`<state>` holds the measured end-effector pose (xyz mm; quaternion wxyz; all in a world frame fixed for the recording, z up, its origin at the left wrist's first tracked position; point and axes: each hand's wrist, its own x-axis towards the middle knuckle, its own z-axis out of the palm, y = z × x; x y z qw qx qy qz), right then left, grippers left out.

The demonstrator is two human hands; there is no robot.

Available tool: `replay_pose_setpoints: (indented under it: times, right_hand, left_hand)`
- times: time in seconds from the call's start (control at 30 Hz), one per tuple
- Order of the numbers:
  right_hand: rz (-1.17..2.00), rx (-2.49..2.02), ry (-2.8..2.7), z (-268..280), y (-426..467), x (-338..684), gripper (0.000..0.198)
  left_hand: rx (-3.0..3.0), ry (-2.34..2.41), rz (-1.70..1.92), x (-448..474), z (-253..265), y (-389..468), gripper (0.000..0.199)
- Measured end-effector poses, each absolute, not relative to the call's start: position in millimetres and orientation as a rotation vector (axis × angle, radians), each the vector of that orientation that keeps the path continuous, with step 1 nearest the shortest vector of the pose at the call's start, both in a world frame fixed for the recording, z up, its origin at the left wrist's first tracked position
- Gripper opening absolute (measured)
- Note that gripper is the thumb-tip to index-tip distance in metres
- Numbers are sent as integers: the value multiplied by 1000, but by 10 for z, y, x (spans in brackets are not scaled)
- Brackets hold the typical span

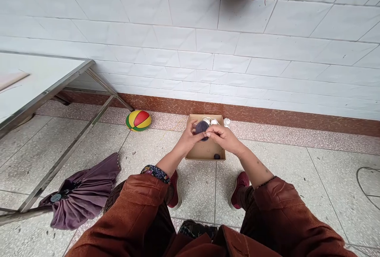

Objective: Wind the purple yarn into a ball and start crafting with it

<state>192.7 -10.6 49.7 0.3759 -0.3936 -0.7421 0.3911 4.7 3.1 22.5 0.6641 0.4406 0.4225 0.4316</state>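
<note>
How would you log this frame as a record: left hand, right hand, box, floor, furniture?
Left hand: holding dark purple ball
Right hand: fingertips together by the left thumb; anything pinched is too small to tell
Box: shallow, cardboard; white balls at far end, small dark round item at near end
Floor: multicoloured ball, purple gathered fabric
Furniture: metal-framed table, person's left

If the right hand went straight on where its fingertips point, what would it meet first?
Probably the left hand, with the dark ball right beside it; depth is unclear here.
</note>
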Motion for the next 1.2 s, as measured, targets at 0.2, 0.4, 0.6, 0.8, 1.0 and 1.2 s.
replay_pose_setpoints:
  times: [0.2, 0.4, 0.6, 0.8, 1.0, 1.2]
  right_hand:
    - [806, -1163, -1660, 381, 30, 2041, 21]
    - [836, -1288, -1643, 240, 64, 2012, 24]
    - [807, -1346, -1851, 147, -4, 1899, 20]
    - [946, -1137, -2009, 288, -130, 1851, 21]
    - [964, -1087, -1890, 451, -105, 1922, 23]
    - [732, -1145, -1784, 380, 8, 2000, 25]
  left_hand:
    - [1038, 715, 787, 72, 254, -88, 86]
    - [804, 528, 820, 7, 355, -78, 68]
    - [674, 551, 999, -50, 339, 61, 44]
    - [759, 780, 1098, -42, 303, 104, 50]
    - [1205, 983, 994, 0, 288, 50, 55]
    - [1179, 772, 754, 17, 283, -47, 65]
